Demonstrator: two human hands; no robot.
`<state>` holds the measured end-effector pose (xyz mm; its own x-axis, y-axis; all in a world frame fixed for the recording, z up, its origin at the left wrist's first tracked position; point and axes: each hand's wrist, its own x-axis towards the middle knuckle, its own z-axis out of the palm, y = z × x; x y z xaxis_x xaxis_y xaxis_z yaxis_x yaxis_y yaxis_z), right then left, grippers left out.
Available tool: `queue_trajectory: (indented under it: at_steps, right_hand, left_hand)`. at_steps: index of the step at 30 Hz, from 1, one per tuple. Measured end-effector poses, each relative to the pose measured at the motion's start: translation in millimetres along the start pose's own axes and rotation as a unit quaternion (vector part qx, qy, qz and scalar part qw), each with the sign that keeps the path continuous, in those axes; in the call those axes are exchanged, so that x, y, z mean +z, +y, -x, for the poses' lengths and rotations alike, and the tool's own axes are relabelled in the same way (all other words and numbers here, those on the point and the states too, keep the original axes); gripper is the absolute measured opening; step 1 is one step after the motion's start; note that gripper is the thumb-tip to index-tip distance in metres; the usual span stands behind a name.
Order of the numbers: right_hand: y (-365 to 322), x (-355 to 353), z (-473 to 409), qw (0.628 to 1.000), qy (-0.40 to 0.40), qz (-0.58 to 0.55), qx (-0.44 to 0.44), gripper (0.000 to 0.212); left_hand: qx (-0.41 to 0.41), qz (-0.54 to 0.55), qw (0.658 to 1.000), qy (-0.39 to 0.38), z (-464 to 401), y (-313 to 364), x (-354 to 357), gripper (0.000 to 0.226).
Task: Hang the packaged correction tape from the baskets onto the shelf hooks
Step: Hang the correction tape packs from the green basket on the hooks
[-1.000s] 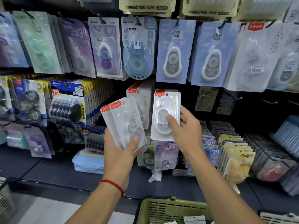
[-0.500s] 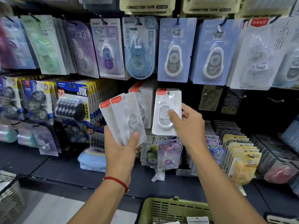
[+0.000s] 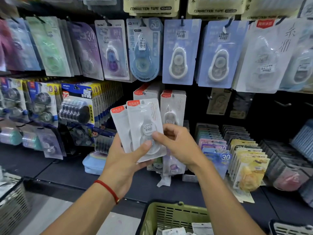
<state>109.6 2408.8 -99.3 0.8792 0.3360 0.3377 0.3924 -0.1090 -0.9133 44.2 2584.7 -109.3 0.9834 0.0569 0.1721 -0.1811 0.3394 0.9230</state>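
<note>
a: head view. what is held by the left hand (image 3: 125,160)?

b: two white blister packs of correction tape with red top labels (image 3: 144,126), fanned, are gripped from below; the thumb is pressed on the front pack's clear bubble and the fingers are curled behind. a thin red cord bracelet (image 3: 108,189) is worn on that wrist.

a: and the right hand (image 3: 179,146)?

b: it is placed at the right edge of the front pack, fingers curled, thumb tip laid against the bubble near the left thumb. the pack appears to be pinched by it, though the fingers behind cannot be seen.

a: where are the packs in relation to the shelf?

b: they are held in front of the black pegboard shelf's (image 3: 264,107) middle row, just before two hooks already loaded with matching white packs (image 3: 172,107). bare black hooks (image 3: 282,104) are seen towards the shelf's right edge.

a: what is hung above?

b: pale blue card packs with white dispensers (image 3: 179,53) and a blue rounded pack marked 30 (image 3: 144,50), near the shelf's top edge.

a: and below?

b: an olive-green slotted plastic basket (image 3: 171,216) is seen at the bottom, with more white packs lying inside. a grey wire basket (image 3: 13,202) is seen at the lower left, blurred.
</note>
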Motion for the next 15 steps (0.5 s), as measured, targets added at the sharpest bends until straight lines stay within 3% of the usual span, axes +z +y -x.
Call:
queue_trajectory:
  at_steps: [3, 7, 15]
  right_hand:
    - [1, 5, -6, 0.991, 0.121, -0.054, 0.006, 0.011]
    - [7, -7, -14, 0.96, 0.278, -0.011, 0.016, 0.014]
    - [5, -14, -13, 0.958, 0.286, -0.012, 0.013, 0.012]
  left_hand:
    - [0.015, -0.034, 0.998, 0.041, 2, -1, -8, 0.053]
    - [0.014, -0.053, 0.992, 0.113, -5, -1, -25, 0.044]
    - [0.029, -0.053, 0.99, 0.13, -15, -4, -22, 0.042]
